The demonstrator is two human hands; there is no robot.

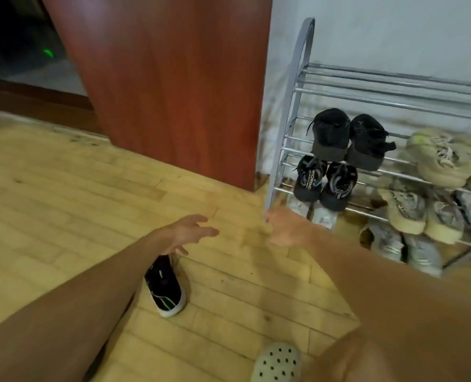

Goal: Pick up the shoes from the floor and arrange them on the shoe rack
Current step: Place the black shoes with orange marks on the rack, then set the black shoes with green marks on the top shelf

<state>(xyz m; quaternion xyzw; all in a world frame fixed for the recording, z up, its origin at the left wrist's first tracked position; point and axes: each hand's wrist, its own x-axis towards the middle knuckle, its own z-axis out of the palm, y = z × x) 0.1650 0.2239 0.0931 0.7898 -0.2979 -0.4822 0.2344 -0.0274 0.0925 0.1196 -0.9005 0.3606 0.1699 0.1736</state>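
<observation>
A black sneaker with a white sole [166, 287] lies on the wooden floor, partly hidden behind my left forearm. My left hand [191, 232] hovers above its heel end, fingers spread, holding nothing. My right hand [285, 228] is open too, just in front of the lower left corner of the metal shoe rack [294, 86]. The rack holds a black pair [347, 139] on a middle tier, a dark sandal-like pair [325, 183] below it, and beige sneakers [443, 158] to the right.
A red-brown wooden door [173, 86] stands open left of the rack. More grey and beige shoes [410, 216] fill the lower tiers. A white perforated clog [277, 363] is on my foot at the bottom. A dark doorway lies at the far left.
</observation>
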